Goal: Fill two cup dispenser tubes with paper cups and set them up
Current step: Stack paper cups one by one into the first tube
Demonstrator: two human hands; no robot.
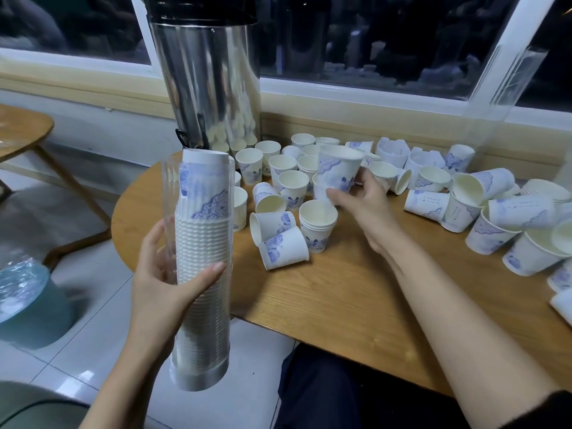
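Head cam: left hand (167,274) is wrapped round the clear dispenser tube (201,335), held roughly upright just off the near-left edge of the bench (340,305). A cup stack (202,236) inside reaches its open top. Right hand (362,209) pinches one paper cup (339,171) above the loose cups (288,184) scattered on the bench. My guess is that cup goes left to the tube's mouth, about level with it, so lining it up with the tube's long axis is the fiddly bit.
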